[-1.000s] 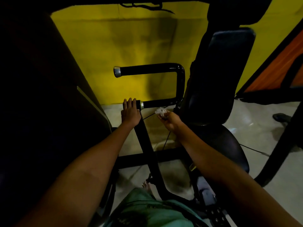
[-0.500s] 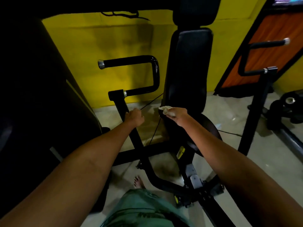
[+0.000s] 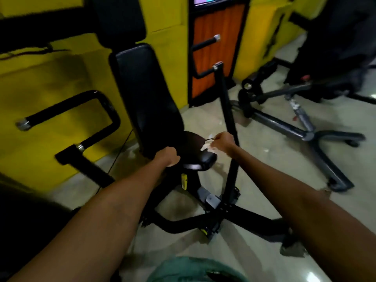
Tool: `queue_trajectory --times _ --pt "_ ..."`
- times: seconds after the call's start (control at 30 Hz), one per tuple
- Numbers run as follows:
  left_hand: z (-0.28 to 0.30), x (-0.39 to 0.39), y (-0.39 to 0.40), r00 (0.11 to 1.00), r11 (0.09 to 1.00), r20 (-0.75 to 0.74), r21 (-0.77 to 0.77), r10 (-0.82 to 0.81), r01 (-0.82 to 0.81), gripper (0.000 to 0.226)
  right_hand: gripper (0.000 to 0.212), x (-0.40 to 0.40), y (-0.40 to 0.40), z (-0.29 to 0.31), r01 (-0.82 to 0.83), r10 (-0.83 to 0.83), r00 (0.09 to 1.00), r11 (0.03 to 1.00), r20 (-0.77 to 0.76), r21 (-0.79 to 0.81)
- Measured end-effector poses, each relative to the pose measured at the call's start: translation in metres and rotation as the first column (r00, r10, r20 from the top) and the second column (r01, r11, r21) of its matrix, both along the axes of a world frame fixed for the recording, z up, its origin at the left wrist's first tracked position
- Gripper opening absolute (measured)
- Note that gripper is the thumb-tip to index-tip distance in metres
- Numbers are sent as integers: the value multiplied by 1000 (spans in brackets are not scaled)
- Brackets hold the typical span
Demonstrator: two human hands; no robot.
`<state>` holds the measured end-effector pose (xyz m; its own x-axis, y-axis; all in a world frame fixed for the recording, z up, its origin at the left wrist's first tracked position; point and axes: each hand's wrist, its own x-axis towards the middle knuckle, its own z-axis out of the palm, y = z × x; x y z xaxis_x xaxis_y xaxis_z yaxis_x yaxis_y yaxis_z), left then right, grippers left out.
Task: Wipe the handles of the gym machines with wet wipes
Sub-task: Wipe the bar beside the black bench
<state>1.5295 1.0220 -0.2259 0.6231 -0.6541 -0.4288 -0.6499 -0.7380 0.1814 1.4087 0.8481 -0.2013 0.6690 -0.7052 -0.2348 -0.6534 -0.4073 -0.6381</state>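
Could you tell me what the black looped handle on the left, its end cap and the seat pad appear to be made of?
Black looped handle: probably rubber- or foam-sleeved metal tube; dark with a soft sheen. Silver end cap: looks like bare or plated metal, grey and reflective. Black seat pad: seemingly vinyl-covered padding, smooth with a rim highlight.

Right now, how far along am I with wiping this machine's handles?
Nothing visibly proves a handle is done; wetness can't be judged here. In hand: your right hand holds the wipe over the seat, touching no handle, and your left hand hovers by the seat, fingers curled. The left handle and the right handle both sit untouched, so at least one probably remains.
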Motion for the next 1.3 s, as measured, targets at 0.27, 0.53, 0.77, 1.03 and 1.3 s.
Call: queue_trajectory --times 0.27,0.53,0.77,1.03,1.3 --pt "-5 -99 -101 886 886 -43 42 -461 462 41 14 -153 -42 17 318 -318 948 945 15 -79" --pt "5 -219 -161 725 724 -29 21 -688 689 38 20 -302 -55 19 504 -507 862 857 3 -102" --pt "22 -337 -231 628 628 57 -25 -776 778 38 17 -446 -84 23 546 -565 823 815 -59 -194" --pt "31 -480 -297 547 544 144 -63 -824 836 38 16 -563 -149 26 582 -604 792 791 -91 -186" --pt "24 -510 -370 540 547 133 15 -831 837 38 18 -578 -233 14 477 -497 866 855 -59 -203"
